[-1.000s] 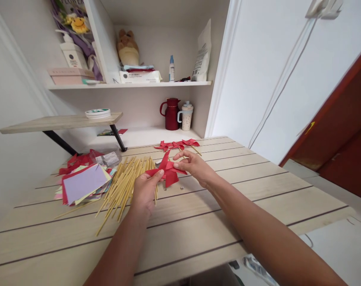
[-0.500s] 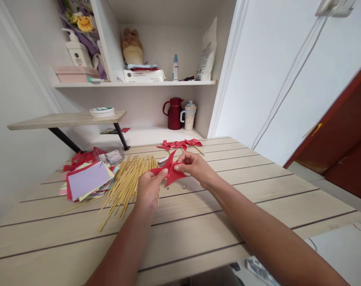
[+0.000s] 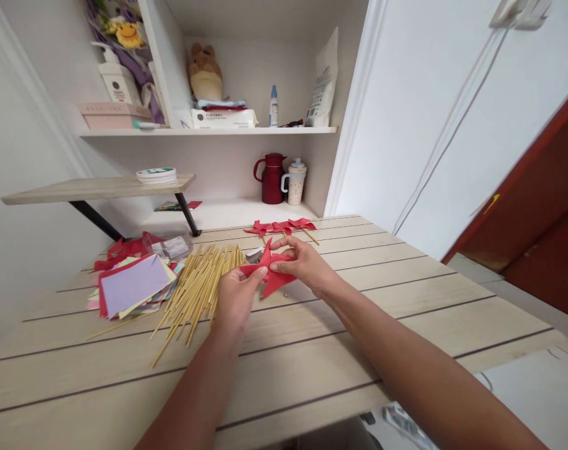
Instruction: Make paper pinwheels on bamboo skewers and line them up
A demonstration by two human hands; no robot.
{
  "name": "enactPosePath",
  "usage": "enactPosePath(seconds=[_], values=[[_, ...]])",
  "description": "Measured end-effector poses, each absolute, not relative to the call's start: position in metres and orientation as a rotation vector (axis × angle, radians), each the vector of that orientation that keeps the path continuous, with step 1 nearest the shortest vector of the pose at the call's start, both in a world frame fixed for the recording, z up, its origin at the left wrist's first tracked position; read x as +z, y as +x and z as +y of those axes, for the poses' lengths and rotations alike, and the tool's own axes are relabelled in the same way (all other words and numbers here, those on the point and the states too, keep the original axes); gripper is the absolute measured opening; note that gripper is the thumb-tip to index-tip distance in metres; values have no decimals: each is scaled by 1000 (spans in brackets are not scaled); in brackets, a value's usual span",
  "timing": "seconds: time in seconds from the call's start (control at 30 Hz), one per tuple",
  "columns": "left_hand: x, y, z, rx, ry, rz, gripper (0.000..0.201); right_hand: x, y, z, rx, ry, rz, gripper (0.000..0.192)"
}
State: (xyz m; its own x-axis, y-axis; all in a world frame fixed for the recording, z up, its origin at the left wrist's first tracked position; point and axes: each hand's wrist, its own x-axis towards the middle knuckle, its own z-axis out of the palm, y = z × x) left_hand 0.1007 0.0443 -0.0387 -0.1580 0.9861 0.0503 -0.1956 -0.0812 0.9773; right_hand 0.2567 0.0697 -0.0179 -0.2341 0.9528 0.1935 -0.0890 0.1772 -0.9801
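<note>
Both my hands hold a red paper pinwheel (image 3: pixel 271 273) just above the wooden table (image 3: pixel 312 350). My left hand (image 3: pixel 236 299) pinches its left side with thumb on top. My right hand (image 3: pixel 303 263) grips its right flaps with thumb and fingers folded over the centre. A pile of bamboo sticks (image 3: pixel 197 290) lies on the table right beside my left hand. Behind the hands, finished red pinwheels (image 3: pixel 281 227) lie near the table's far edge.
A stack of coloured paper sheets (image 3: pixel 131 286) lies left of the sticks, with red scraps and a clear packet (image 3: pixel 171 247) behind it. A red jug (image 3: pixel 271 179) and a mug (image 3: pixel 294 182) stand on the low shelf. A small side shelf (image 3: pixel 96 189) juts out at left.
My right hand has moved in from the pinwheel's far flap to its centre, folding the flaps inward. The left hand keeps its grip.
</note>
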Motion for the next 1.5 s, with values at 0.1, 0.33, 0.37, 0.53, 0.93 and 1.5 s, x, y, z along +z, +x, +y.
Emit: enactPosePath(seconds=[0.1, 0.33, 0.37, 0.53, 0.93, 1.5], values=[[-40, 101, 45, 1467, 1042, 1127, 25, -17, 257, 69, 1234, -946, -1405, 54], [-41, 100, 47, 1514, 1110, 1140, 23, -16, 257, 71, 1325, -1009, -1354, 61], [-41, 100, 47, 1513, 1137, 1155, 23, -17, 257, 71, 1353, -982, -1377, 47], [-41, 101, 48, 1498, 1189, 1230, 23, -18, 256, 70, 1328, -976, -1446, 24], [-29, 95, 43, 1538, 1210, 1090, 52, -11, 265, 73, 1369, -959, -1216, 28], [-29, 97, 39, 1349, 1229, 963, 39, -14, 263, 69, 1401, -923, -1298, 25]])
